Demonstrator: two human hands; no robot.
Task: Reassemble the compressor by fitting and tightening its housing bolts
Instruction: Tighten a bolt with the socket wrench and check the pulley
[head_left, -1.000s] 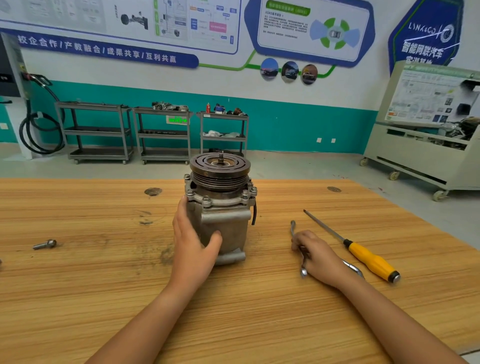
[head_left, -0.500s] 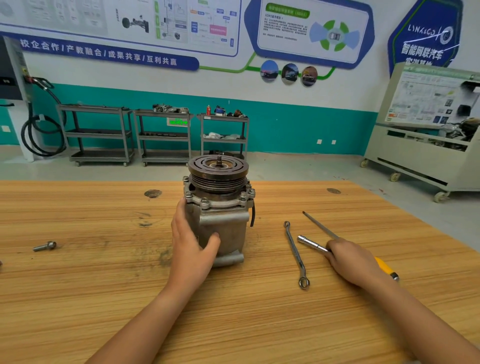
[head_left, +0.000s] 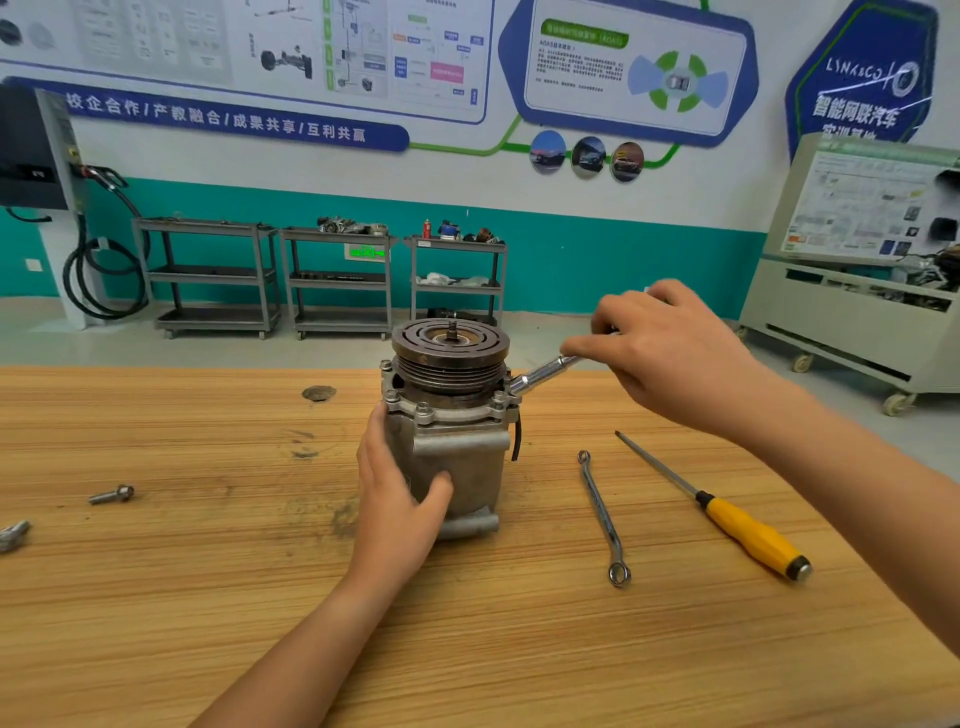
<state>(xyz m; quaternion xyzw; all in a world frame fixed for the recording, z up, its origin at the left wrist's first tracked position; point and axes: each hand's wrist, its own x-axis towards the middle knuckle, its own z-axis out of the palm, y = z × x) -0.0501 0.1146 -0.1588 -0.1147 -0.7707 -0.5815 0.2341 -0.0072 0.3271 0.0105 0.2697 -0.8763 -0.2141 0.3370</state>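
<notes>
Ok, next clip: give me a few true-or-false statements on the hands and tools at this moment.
1. The left hand grips the compressor. True.
2. The right hand holds the screwdriver. False: it holds a socket wrench; the screwdriver lies on the table.
3. The socket wrench's end sits at the compressor's flange. True.
4. The ring spanner rests on the compressor. False: it lies on the table.
5. A loose bolt lies left of the compressor. True.

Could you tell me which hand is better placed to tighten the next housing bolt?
Right: the right hand grips the chrome socket wrench, its tip at a flange bolt on the right side of the grey metal compressor. The left hand holds the compressor body, steadying it.
</notes>
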